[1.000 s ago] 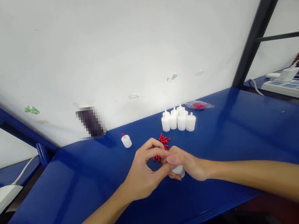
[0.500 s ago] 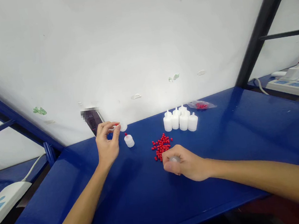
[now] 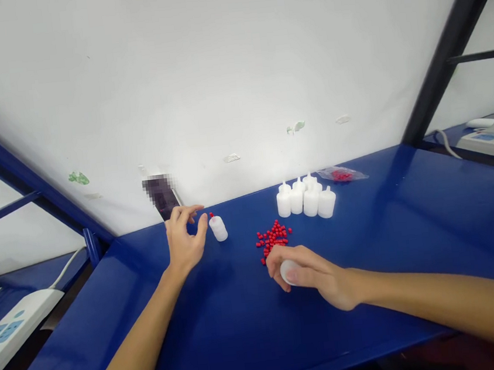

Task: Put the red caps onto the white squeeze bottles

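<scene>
A small white bottle with a red cap stands on the blue table. Its outline looks doubled; I cannot tell whether a second bottle is right behind it. Just left of it is my left hand, thumb and fingers apart with nothing between them. My right hand is wrapped round another white bottle, its round end facing me and the rest hidden by the fingers. Directly beyond that hand lies a scattered pile of small red caps, partly covered by it.
Several white nozzle bottles stand in a group near the wall. Beside them lies a clear bag of red caps. A phone leans on the wall behind my left hand. Power strips sit beyond the left and right frame bars.
My left hand has let go of the red-capped bottle it was pinching, and its fingers have spread. My right hand has turned, showing the bottle's round end. The view has shifted slightly.
</scene>
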{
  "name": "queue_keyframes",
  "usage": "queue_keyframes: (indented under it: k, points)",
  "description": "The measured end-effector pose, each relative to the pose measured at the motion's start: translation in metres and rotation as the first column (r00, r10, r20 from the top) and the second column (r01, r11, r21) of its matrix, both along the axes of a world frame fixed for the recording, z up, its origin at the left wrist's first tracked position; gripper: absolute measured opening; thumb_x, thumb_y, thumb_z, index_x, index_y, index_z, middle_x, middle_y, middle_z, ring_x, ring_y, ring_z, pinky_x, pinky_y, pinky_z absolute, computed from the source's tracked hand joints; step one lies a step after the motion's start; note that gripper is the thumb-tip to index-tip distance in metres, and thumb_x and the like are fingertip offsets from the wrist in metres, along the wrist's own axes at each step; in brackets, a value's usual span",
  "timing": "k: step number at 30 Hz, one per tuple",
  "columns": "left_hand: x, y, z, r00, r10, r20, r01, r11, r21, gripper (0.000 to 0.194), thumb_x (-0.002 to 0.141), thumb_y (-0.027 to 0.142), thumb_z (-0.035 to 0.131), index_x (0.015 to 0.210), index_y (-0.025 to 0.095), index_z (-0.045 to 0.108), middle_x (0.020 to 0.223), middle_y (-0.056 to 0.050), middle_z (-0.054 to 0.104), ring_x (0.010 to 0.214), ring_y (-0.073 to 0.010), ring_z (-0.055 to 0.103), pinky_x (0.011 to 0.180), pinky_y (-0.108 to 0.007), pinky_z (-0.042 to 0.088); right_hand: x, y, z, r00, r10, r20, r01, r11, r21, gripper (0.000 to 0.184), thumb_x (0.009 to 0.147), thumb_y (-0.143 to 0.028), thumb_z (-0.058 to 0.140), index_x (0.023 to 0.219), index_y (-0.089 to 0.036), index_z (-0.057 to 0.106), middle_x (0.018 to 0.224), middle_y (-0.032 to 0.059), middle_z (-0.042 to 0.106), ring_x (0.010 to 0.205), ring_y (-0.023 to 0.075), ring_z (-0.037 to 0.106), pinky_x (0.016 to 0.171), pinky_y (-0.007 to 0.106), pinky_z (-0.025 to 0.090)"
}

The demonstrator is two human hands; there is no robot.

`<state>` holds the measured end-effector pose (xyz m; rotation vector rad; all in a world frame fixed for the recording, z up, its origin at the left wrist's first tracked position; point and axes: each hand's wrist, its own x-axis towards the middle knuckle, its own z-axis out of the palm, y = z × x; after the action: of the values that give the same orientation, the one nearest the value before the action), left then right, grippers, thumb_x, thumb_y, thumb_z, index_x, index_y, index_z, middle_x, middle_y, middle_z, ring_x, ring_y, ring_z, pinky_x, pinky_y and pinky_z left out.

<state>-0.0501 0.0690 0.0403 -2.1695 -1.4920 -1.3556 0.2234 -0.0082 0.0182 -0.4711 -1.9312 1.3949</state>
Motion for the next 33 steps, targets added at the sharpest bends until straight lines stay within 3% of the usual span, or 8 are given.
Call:
queue_keyframes:
  k: [2, 5, 8, 12, 17, 20, 25, 33]
  points:
    - [0.010, -0.014, 0.004, 0.988, -0.059, -0.141, 0.065, 0.997, 0.037, 0.014, 0.086, 0.025, 0.054, 0.084, 0.020, 0.067, 0.060, 0.004, 0.050, 0.056, -0.0134, 0.047, 0.076, -0.035, 0.040, -0.001, -0.001, 0.000, 0.996, 0.035, 0.077, -0.037, 0.999, 0.019, 0.032, 0.095, -0.047, 0.048, 0.094, -0.016, 0.056, 0.073, -0.0008, 0.051, 0.064, 0.0119, 0.045, 0.061, 0.024, 0.037]
    - [0.031, -0.036, 0.004, 0.854, -0.350, -0.386, 0.276, 0.932, -0.233, 0.012, 0.082, 0.020, 0.054, 0.080, 0.021, 0.066, 0.049, 0.005, 0.049, 0.050, -0.0136, 0.043, 0.072, -0.034, 0.039, -0.002, -0.002, -0.004, 0.985, 0.064, 0.159, -0.073, 0.996, 0.051, 0.023, 0.093, -0.040, 0.053, 0.091, -0.017, 0.055, 0.066, -0.0047, 0.046, 0.055, 0.0087, 0.037, 0.052, 0.021, 0.031]
    - [0.046, -0.049, -0.003, 0.741, -0.533, -0.409, 0.334, 0.821, -0.463, 0.014, 0.084, 0.020, 0.057, 0.093, 0.021, 0.067, 0.058, 0.003, 0.058, 0.053, -0.0140, 0.050, 0.070, -0.031, 0.041, -0.002, -0.001, -0.006, 0.987, 0.021, 0.159, -0.038, 0.993, 0.107, 0.012, 0.089, -0.030, 0.052, 0.085, -0.018, 0.053, 0.062, -0.0053, 0.046, 0.052, 0.0084, 0.038, 0.051, 0.021, 0.032]
    - [0.051, -0.051, -0.013, 0.698, -0.518, -0.494, 0.274, 0.831, -0.484, 0.022, 0.092, 0.033, 0.055, 0.109, 0.021, 0.064, 0.087, -0.004, 0.063, 0.070, -0.0175, 0.060, 0.061, -0.028, 0.043, 0.002, 0.004, -0.002, 0.944, -0.219, 0.247, 0.132, 0.936, 0.328, 0.005, 0.084, -0.023, 0.051, 0.083, -0.019, 0.053, 0.062, -0.0048, 0.049, 0.052, 0.0097, 0.041, 0.053, 0.022, 0.032]
    - [0.050, -0.048, -0.015, 0.625, -0.499, -0.601, 0.254, 0.857, -0.448, 0.021, 0.098, 0.030, 0.046, 0.103, 0.020, 0.063, 0.096, -0.006, 0.061, 0.077, -0.0185, 0.062, 0.060, -0.027, 0.046, 0.009, 0.016, 0.006, 0.781, -0.499, 0.375, 0.246, 0.799, 0.549, 0.020, 0.087, -0.023, 0.052, 0.105, -0.021, 0.057, 0.073, -0.0018, 0.060, 0.057, 0.0128, 0.049, 0.058, 0.025, 0.033]
    - [0.050, -0.049, -0.015, 0.673, -0.516, -0.530, 0.319, 0.849, -0.422, 0.017, 0.097, 0.025, 0.047, 0.102, 0.020, 0.062, 0.096, -0.006, 0.063, 0.080, -0.0181, 0.062, 0.064, -0.027, 0.049, 0.010, 0.021, 0.005, 0.711, -0.575, 0.405, 0.268, 0.754, 0.600, 0.016, 0.092, -0.029, 0.050, 0.103, -0.021, 0.057, 0.083, 0.0011, 0.064, 0.064, 0.0145, 0.054, 0.060, 0.026, 0.033]
    - [0.056, -0.054, -0.020, 0.810, -0.576, -0.105, 0.524, 0.793, -0.311, 0.015, 0.093, 0.016, 0.054, 0.106, 0.021, 0.060, 0.093, -0.002, 0.068, 0.072, -0.0103, 0.061, 0.063, -0.020, 0.050, 0.009, 0.020, 0.005, 0.668, -0.600, 0.440, 0.229, 0.728, 0.646, 0.018, 0.096, -0.034, 0.046, 0.096, -0.020, 0.056, 0.095, 0.0040, 0.063, 0.070, 0.0155, 0.057, 0.059, 0.026, 0.031]
    - [0.071, -0.063, -0.021, 0.799, -0.596, 0.080, 0.600, 0.782, -0.169, 0.020, 0.090, 0.010, 0.058, 0.104, 0.019, 0.068, 0.092, -0.004, 0.067, 0.070, -0.0097, 0.061, 0.057, -0.019, 0.050, 0.008, 0.019, 0.006, 0.604, -0.605, 0.519, 0.175, 0.736, 0.654, 0.015, 0.093, -0.030, 0.047, 0.101, -0.020, 0.055, 0.080, 0.0018, 0.067, 0.063, 0.0165, 0.057, 0.056, 0.027, 0.023]
